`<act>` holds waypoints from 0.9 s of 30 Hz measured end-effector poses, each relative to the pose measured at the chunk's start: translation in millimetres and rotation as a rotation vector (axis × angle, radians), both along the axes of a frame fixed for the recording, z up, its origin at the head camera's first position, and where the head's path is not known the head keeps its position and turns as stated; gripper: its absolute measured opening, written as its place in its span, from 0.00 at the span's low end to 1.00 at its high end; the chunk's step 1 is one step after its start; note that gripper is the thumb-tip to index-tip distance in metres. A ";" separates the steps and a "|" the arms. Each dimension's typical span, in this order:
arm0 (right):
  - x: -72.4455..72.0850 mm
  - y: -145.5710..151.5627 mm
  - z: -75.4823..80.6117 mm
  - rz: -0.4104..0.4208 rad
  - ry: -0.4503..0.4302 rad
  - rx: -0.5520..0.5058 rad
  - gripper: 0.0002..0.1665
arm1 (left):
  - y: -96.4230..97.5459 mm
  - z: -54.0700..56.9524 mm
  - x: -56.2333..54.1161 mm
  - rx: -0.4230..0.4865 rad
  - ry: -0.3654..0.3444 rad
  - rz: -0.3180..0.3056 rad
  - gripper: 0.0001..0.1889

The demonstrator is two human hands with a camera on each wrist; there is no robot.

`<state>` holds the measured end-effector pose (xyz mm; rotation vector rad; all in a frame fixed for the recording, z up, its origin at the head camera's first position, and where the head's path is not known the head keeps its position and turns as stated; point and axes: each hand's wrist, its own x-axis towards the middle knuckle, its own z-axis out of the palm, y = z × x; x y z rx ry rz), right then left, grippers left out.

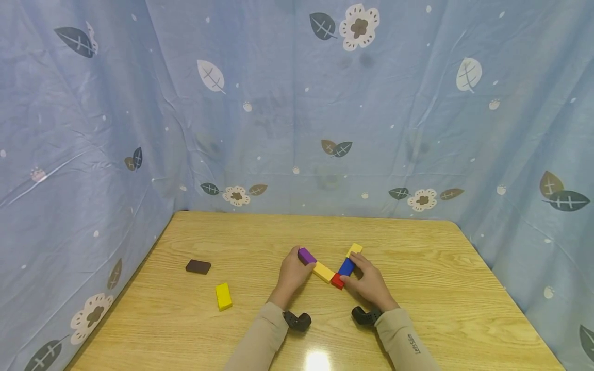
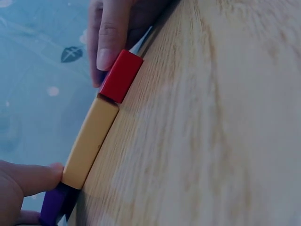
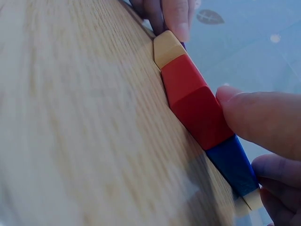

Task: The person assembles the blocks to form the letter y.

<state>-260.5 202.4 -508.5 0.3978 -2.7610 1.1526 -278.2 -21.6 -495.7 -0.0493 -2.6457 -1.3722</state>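
Five toy blocks lie end to end in a V on the table. Its left arm has a purple block (image 1: pixel 307 255) and a light yellow block (image 1: pixel 323 272). A red block (image 1: pixel 337 281) forms the corner, followed by a blue block (image 1: pixel 346 267) and a yellow block (image 1: pixel 355 250). My left hand (image 1: pixel 293 271) holds the purple block, thumb at its joint with the light yellow one. My right hand (image 1: pixel 369 283) grips along the blue block. In the right wrist view its thumb (image 3: pixel 263 117) touches the red block (image 3: pixel 197 108), and its fingers lie by the blue block's far end.
A dark brown block (image 1: pixel 198 266) and a bright yellow block (image 1: pixel 224 297) lie apart on the left side of the wooden table (image 1: pixel 441 288). A blue patterned curtain (image 1: pixel 278 113) hangs behind and on both sides. Each wrist wears a black camera.
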 end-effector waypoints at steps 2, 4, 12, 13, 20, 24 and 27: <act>-0.3 0.2 -0.7 0.002 0.001 0.002 0.45 | -0.8 0.5 0.4 0.001 0.008 -0.010 0.36; -0.4 0.2 -0.9 0.005 0.001 -0.003 0.45 | -1.4 0.6 0.3 0.000 0.014 -0.018 0.36; -0.5 0.3 -0.4 0.002 -0.004 -0.007 0.46 | -1.0 0.0 -0.7 -0.004 0.019 -0.027 0.33; -0.6 0.3 -0.1 0.003 -0.005 -0.004 0.46 | -0.9 0.4 -0.8 -0.006 0.020 -0.026 0.33; 0.0 0.0 -0.5 0.006 -0.008 0.001 0.45 | 1.1 0.3 -0.6 -0.029 0.032 -0.012 0.29; -0.3 0.3 -0.6 0.007 -0.006 -0.001 0.46 | 3.0 -1.6 -2.1 -0.041 0.047 0.002 0.28; 0.0 0.5 0.2 0.005 -0.008 -0.004 0.46 | 4.0 -2.1 -2.7 -0.050 0.052 0.009 0.28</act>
